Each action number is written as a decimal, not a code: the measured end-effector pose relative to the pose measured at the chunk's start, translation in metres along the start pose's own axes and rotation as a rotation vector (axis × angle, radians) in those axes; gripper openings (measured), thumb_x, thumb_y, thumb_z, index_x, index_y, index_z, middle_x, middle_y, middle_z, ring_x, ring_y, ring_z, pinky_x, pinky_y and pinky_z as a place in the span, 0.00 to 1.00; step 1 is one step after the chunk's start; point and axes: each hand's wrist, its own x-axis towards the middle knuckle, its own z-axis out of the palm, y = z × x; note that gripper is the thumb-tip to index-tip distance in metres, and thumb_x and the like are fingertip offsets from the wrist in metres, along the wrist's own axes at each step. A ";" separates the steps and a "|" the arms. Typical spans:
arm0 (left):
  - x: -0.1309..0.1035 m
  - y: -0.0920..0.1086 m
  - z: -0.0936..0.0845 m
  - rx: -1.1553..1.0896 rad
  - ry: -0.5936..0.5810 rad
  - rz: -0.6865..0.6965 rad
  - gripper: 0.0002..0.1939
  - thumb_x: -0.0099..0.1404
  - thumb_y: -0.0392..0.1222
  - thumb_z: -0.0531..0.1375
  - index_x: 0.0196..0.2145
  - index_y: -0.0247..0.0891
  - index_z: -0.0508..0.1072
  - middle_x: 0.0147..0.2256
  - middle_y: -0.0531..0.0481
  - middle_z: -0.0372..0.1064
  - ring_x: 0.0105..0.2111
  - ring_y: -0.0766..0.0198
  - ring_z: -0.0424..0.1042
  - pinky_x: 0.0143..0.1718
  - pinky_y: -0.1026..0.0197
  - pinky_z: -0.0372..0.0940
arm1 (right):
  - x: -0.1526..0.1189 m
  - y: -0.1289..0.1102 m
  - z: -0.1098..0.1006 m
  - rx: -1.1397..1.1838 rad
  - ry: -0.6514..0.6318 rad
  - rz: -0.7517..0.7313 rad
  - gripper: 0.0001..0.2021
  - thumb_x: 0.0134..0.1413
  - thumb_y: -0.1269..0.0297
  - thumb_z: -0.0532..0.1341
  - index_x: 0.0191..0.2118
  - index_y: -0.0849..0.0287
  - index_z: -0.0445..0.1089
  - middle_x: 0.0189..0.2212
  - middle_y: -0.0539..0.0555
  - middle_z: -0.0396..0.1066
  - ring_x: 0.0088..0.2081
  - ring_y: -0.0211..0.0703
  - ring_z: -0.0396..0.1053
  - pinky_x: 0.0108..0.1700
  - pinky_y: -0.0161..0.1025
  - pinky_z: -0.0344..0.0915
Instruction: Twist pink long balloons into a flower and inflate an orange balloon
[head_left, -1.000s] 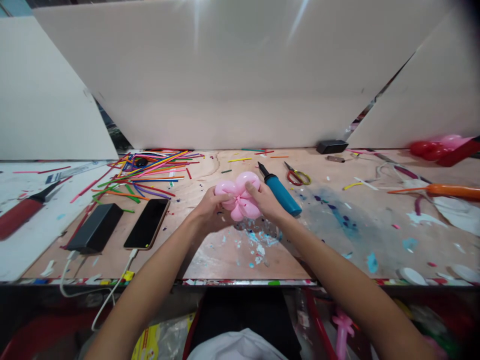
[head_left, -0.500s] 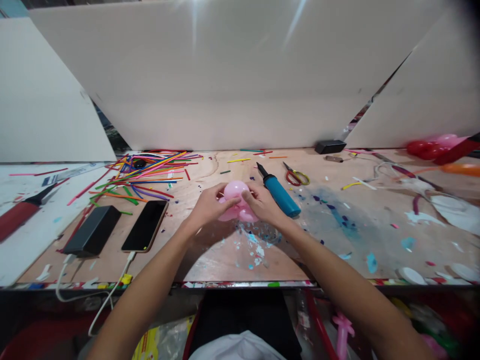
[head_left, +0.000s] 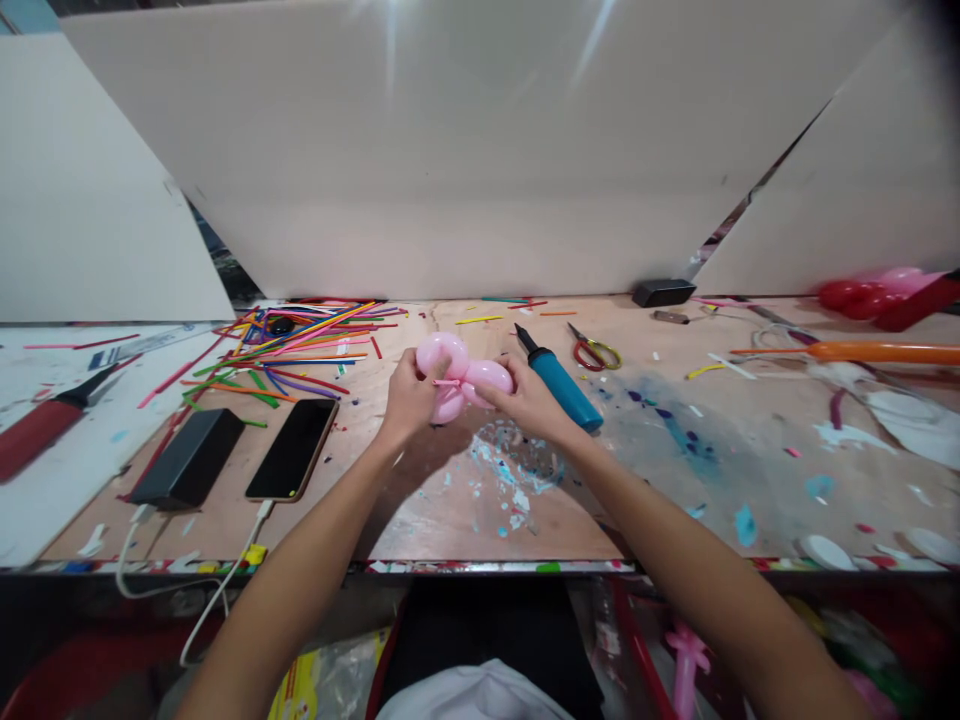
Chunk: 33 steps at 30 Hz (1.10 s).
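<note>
A pink balloon shape [head_left: 444, 352] with several round lobes is held above the middle of the wooden table [head_left: 450, 520]. My left hand [head_left: 409, 398] is closed round its left lobes, with the thumb across the front. On the other side, my right hand [head_left: 525, 402] grips the right lobe between thumb and fingers. The lobes meet at a twisted point between the hands. Just right of my right hand lies a blue hand pump [head_left: 564, 388], its black nozzle pointing up and left.
Scissors [head_left: 592, 350] lie beyond the pump. Uninflated balloons [head_left: 322, 335], a phone [head_left: 291, 450] and a black block [head_left: 189, 458] are at the left. An orange balloon [head_left: 885, 352] extends in from the right. White boards [head_left: 480, 160] stand behind.
The pink balloon shape has been turned and spread, so its twisted middle shows. My left hand has tilted more upright. At the right, the orange balloon reaches further in and looks sharper.
</note>
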 end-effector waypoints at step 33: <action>0.007 -0.014 -0.003 -0.236 -0.053 -0.036 0.18 0.66 0.55 0.56 0.49 0.43 0.70 0.52 0.43 0.68 0.46 0.55 0.70 0.41 0.55 0.67 | 0.011 0.004 -0.008 0.668 0.219 0.292 0.26 0.42 0.44 0.68 0.43 0.57 0.67 0.27 0.47 0.68 0.23 0.33 0.64 0.19 0.30 0.53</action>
